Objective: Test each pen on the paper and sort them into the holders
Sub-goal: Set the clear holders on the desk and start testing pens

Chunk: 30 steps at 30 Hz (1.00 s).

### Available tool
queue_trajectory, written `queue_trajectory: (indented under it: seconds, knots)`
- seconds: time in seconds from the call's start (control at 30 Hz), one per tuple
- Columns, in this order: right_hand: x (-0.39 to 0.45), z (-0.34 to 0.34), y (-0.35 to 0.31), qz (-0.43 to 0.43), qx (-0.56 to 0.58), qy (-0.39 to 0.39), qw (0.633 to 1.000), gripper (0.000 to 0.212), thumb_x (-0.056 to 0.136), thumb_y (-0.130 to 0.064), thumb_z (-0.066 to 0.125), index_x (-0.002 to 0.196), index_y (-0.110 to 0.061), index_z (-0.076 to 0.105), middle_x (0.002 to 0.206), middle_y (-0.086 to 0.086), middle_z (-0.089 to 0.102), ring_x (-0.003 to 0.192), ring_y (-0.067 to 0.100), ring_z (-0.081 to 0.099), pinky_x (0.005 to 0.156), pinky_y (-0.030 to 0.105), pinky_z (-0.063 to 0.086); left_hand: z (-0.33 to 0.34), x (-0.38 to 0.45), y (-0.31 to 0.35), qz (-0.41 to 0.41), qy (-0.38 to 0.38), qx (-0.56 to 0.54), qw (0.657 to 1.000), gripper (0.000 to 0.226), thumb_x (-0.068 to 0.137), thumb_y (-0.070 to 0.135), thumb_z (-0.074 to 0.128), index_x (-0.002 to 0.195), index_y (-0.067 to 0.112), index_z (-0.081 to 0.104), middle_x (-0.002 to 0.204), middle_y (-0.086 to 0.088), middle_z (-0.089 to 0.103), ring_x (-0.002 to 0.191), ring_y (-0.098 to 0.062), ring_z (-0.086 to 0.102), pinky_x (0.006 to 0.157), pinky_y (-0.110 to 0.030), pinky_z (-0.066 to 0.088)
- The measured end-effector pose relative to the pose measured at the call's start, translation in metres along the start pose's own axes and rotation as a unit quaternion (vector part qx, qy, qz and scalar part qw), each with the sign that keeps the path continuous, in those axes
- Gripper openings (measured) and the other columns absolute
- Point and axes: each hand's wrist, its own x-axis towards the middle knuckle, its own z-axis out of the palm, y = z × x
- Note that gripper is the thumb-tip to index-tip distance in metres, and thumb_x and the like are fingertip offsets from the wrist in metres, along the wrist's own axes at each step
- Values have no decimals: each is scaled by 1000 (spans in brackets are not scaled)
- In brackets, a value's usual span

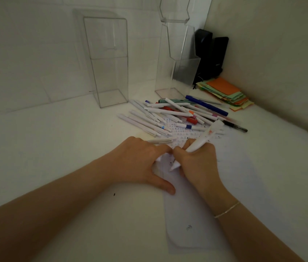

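Clear holders (109,61) (175,59) hold nothing.

Surface: white desk (54,148) set in a corner.
Rear: two clear holders (109,72), (175,72), upright.
Centre: pile of pens (168,114) partly on paper (196,214).
Right rear: coloured notes (226,93), black devices (211,53).

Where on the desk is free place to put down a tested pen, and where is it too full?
Free: the bare desk left of the left hand, before the clear holder. Also bare: the strip right of the paper. Crowded: the pen pile and the coloured notes.
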Motion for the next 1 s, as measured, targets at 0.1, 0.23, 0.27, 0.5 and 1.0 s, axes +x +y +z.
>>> queue_trajectory:
  seconds: [0.1, 0.23, 0.27, 0.5, 1.0]
  knots:
    - [-2, 2, -2, -32, -36, 22, 999, 43, 78, 5, 60, 50, -15, 34, 40, -4, 39, 38, 5, 41, 41, 12, 32, 2, 0, -1, -3, 1, 21, 1000, 76, 55, 87, 52, 115, 40, 52, 68, 22, 43, 64, -1, 43, 57, -7, 23]
    - [-5, 5, -5, -70, -59, 37, 995, 43, 81, 7, 56, 54, -16, 31, 47, -3, 33, 41, 1, 41, 43, 9, 32, 3, 1, -2, -6, -6, 26, 1000, 81, 56, 85, 53, 123, 40, 48, 57, 22, 34, 56, 0, 40, 56, -8, 24]
    - [-5, 5, -4, -65, -53, 34, 996, 42, 81, 7, 56, 54, -15, 32, 47, -3, 34, 41, 2, 41, 43, 9, 32, 5, 1, -3, -7, -5, 18, 1000, 79, 55, 84, 55, 121, 41, 49, 56, 24, 36, 55, 3, 40, 56, -7, 26]
    - [-3, -10, -9, 15, 177, 18, 984, 14, 83, -12, 68, 73, -7, 60, 57, 3, 63, 53, 13, 61, 55, 21, 53, 16, 5, -14, -49, 12, -149, 988, 52, 72, 75, 33, 106, 37, 44, 66, 8, 56, 60, -3, 52, 60, -15, 35]
    - [-4, -6, -11, -22, 89, -60, 994, 15, 81, -14, 70, 69, -11, 62, 50, 1, 63, 44, 9, 58, 50, 20, 51, 24, 1, -18, 29, 73, -150, 986, 24, 91, 55, 39, 98, 33, 47, 72, 18, 52, 66, -2, 53, 60, -11, 37]
